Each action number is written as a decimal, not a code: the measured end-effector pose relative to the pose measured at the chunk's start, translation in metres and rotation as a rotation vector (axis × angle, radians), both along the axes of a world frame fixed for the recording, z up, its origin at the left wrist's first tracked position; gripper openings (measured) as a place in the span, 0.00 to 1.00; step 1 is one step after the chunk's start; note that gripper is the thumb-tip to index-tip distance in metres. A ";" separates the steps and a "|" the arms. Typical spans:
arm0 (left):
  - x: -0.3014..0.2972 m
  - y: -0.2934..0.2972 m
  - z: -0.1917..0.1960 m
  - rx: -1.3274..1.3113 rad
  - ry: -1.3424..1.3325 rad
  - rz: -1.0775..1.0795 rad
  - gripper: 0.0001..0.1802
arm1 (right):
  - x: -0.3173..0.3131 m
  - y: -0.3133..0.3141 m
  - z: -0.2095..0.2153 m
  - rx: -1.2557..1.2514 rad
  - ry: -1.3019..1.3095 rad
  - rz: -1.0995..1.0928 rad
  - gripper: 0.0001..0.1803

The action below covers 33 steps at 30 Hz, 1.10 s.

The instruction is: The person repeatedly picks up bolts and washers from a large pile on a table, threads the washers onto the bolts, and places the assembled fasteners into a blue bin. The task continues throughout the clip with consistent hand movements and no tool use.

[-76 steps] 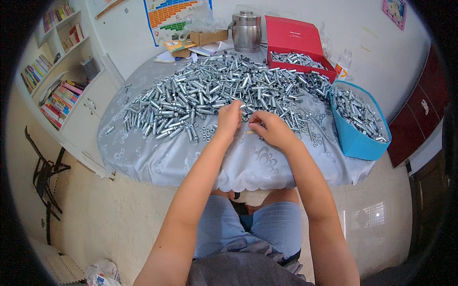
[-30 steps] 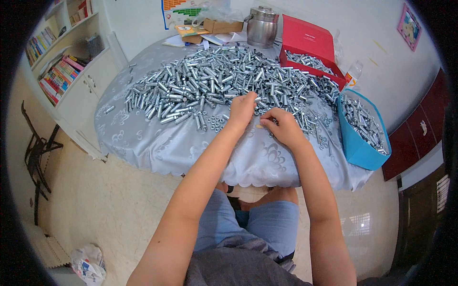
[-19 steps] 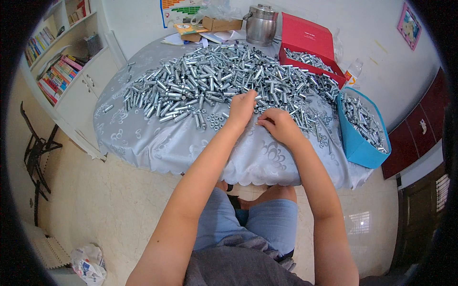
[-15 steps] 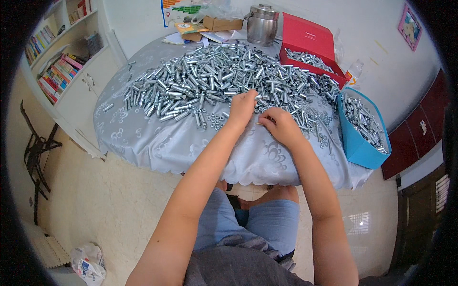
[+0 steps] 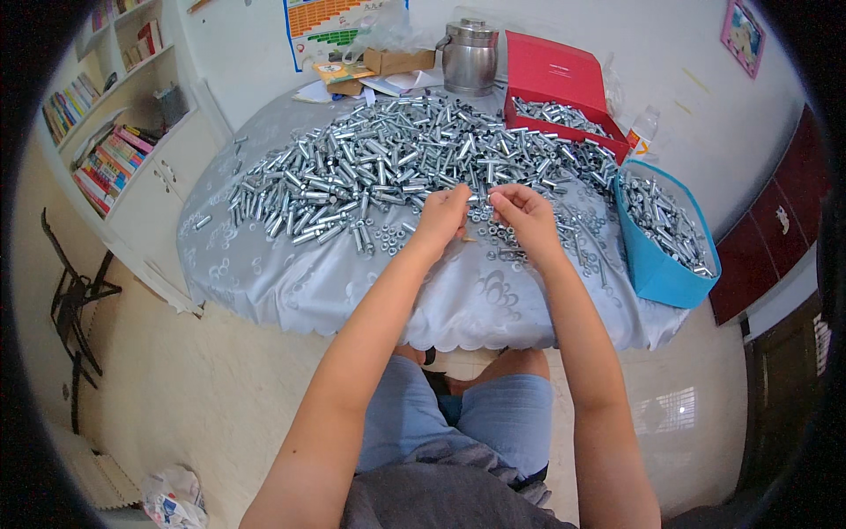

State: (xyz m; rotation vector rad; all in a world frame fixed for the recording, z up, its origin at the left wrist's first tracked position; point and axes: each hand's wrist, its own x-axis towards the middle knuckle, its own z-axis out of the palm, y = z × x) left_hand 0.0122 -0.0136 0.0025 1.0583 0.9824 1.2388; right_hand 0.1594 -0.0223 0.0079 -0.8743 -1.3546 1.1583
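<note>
A wide heap of silver metal sleeves and bolts covers much of the table. At its near edge my left hand is closed in a pinch, thumb and forefinger toward the right. My right hand faces it, its thumb and forefinger pinched together. Small shiny metal shows between the two sets of fingertips, but what each hand grips is too small to make out against the heap. Loose nuts lie left of my left hand. Bolts and small washers are scattered right of my right hand.
A blue fabric bin full of metal parts stands at the table's right edge. Behind it are an open red box with more parts and a plastic bottle. A steel pot and cardboard sit at the back.
My right hand has risen from the tablecloth to meet my left hand's fingertips. My left hand has lowered slightly. The view has shifted a little.
</note>
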 end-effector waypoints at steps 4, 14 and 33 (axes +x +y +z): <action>0.000 0.000 0.001 -0.010 0.016 -0.025 0.16 | 0.000 -0.003 0.004 -0.068 0.023 0.045 0.08; -0.001 -0.003 0.004 -0.032 -0.098 -0.154 0.15 | 0.007 -0.004 0.007 -0.212 0.196 0.255 0.09; 0.000 0.000 -0.004 -0.046 -0.022 -0.042 0.16 | -0.001 -0.002 -0.006 0.171 -0.141 0.067 0.13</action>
